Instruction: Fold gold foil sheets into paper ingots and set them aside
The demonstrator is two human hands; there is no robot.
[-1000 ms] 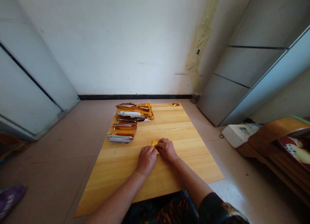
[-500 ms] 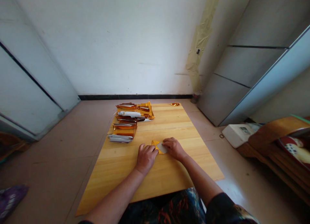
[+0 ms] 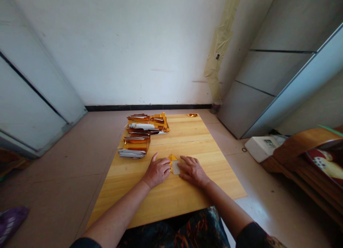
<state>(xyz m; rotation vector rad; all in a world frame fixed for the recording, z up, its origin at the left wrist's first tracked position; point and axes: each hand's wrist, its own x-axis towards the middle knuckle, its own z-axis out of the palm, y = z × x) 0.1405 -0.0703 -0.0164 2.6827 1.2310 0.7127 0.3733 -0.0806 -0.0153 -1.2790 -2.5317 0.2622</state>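
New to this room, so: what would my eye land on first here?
The shiny gold and silver foil stacks stand out first, at the far left of the pale wooden tabletop. Nearer, a small folded gold piece lies between the left hand and right hand.

My one view comes from a head-worn camera, looking forward and down from above and behind the fingers [image 3: 162,162]. They sit fairly near, low in the frame, with the tabletop [image 3: 171,201] running ahead of them toward the wall [image 3: 120,55].
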